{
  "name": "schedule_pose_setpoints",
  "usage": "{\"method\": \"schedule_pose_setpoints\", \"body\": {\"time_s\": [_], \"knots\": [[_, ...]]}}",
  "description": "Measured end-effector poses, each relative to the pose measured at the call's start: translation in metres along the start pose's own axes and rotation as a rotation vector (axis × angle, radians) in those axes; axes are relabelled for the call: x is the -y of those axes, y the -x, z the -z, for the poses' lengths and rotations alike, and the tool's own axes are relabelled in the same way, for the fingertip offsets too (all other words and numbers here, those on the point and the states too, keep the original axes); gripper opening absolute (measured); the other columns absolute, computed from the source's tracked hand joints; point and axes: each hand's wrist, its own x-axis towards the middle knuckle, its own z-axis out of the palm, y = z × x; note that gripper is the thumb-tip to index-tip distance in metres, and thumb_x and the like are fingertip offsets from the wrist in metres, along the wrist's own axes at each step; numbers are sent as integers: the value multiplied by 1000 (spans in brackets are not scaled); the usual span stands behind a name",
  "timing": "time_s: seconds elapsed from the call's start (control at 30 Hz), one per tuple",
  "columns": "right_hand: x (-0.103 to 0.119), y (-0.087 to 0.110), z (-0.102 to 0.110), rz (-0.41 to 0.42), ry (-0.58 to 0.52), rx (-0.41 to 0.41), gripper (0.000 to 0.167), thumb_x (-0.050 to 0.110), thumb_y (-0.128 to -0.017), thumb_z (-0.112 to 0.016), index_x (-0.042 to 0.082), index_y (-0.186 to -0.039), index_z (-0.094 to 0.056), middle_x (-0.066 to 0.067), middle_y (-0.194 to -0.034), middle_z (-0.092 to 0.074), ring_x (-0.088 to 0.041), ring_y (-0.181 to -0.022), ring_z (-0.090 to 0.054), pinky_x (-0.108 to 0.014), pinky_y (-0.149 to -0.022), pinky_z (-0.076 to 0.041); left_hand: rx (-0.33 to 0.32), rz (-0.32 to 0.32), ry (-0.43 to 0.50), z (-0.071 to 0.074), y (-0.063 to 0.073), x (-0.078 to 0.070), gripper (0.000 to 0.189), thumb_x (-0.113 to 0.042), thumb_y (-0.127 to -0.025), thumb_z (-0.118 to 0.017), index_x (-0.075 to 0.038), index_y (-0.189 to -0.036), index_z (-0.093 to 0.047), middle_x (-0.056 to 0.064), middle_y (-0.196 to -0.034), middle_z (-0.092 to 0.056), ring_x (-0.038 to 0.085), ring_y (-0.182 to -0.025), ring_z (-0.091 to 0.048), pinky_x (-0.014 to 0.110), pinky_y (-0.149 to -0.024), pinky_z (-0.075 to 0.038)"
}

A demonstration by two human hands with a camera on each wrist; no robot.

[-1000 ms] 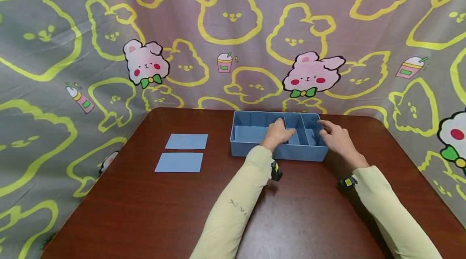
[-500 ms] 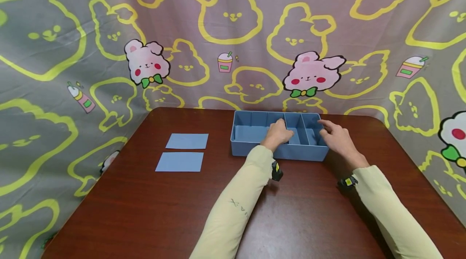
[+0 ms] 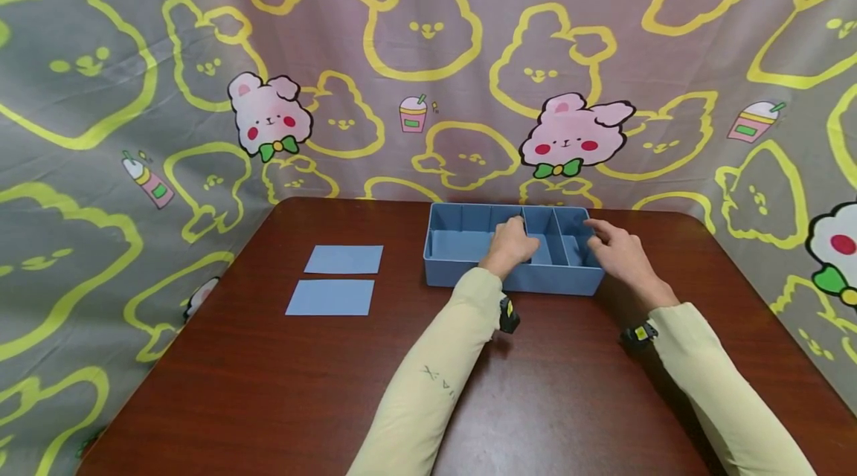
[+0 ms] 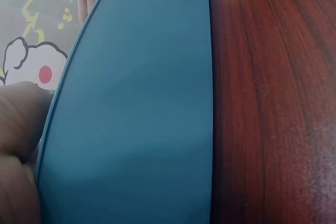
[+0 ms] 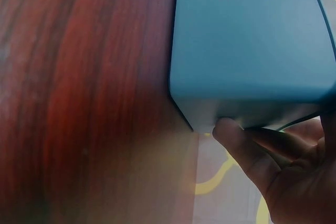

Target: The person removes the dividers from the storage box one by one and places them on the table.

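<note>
A long blue divider box [image 3: 462, 274] stands on the table, with thin upright partitions across it. My left hand [image 3: 510, 247] reaches over the front wall into the box. Its bent fingers are at a divider [image 3: 524, 213], which it seems to pinch; the fingertips are partly hidden. In the left wrist view, the front wall [image 4: 131, 98] fills the middle, beside part of that hand [image 4: 21, 124]. At the box's right end, my right hand [image 3: 623, 256] grips the end wall. In the right wrist view, a fingertip [image 5: 228, 128] touches the outside of that wall.
Two flat blue rectangular panels [image 3: 344, 259] lie on the brown wooden table [image 3: 402, 357], left of the box, one in front of the other. A patterned curtain [image 3: 469, 52] hangs behind the table and down both sides.
The divider under my left hand has shifted very slightly to the right since a second ago. Both hands and the box otherwise stay almost where they were.
</note>
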Motion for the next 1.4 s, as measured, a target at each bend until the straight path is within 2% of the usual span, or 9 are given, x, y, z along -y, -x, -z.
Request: {"method": "schedule_pose_setpoints", "body": {"time_s": [0.13,0.33,0.6,0.83,0.97,1.1,1.23,1.33,1.4], "knots": [[0,-1,0,0,-3,-3,48,21,-99,-39,8,-145,-46,-32,-137,-52,-24,-59,-46,-33,-59,-38,-22,-17,14,1,0,0,53,-18,-90,-58,-11,-143,-51,5,-111,-67,18,-70,-52,31,-70,-42],[-1,-1,1,16,-1,-1,49,21,-99,-38,7,-145,-46,-33,-136,-52,-24,-60,-48,-33,-61,-40,9,3,63,1,-2,-1,54,-20,-94,-55,-16,-147,-46,2,-56,-49,16,-41,-32,30,-49,-34],[-1,2,1,6,-15,3,48,22,-99,-38,8,-145,-46,-32,-137,-52,-24,-57,-45,-33,-58,-39,-34,-15,38,2,-2,-4,50,-22,-94,-57,-14,-143,-52,5,-89,-63,17,-50,-36,30,-51,-34],[0,3,0,21,-16,-5,47,20,-99,-39,8,-144,-47,-33,-135,-54,-22,-56,-45,-33,-56,-37,-46,-17,16,5,-2,-7,44,-19,-93,-56,-12,-137,-57,3,-67,-49,18,-57,-39,31,-56,-37],[-1,3,0,16,-10,-5,47,20,-99,-39,8,-144,-47,-33,-136,-53,-23,-59,-47,-33,-58,-38,-46,-5,21,7,-1,-9,48,-20,-94,-56,-14,-141,-54,3,-77,-55,21,-65,-48,32,-65,-43],[-1,2,1,16,-13,-2,47,21,-100,-39,8,-145,-46,-33,-136,-53,-23,-59,-46,-33,-59,-38,-51,1,25,9,-1,-10,48,-21,-94,-55,-15,-142,-54,4,-73,-56,21,-63,-49,32,-61,-42],[1,2,2,12,-16,-3,47,22,-100,-39,9,-144,-47,-31,-136,-53,-23,-59,-46,-33,-58,-38,-57,-1,30,10,-2,-13,33,-22,-96,-54,-12,-126,-64,3,-60,-54,19,-50,-50,30,-53,-41],[1,1,2,12,-17,-3,47,21,-100,-39,9,-144,-47,-31,-136,-53,-24,-61,-48,-33,-58,-38,-67,-12,25,12,-2,-13,16,-23,-96,-55,-11,-94,-65,2,-58,-53,19,-46,-51,30,-52,-41],[2,1,2,15,-16,-4,47,21,-100,-40,8,-144,-47,-32,-136,-53,-24,-61,-48,-33,-58,-38,-82,-24,20,13,-2,-14,21,-23,-96,-55,-13,-77,-58,1,-55,-49,19,-50,-50,30,-52,-40]]}}
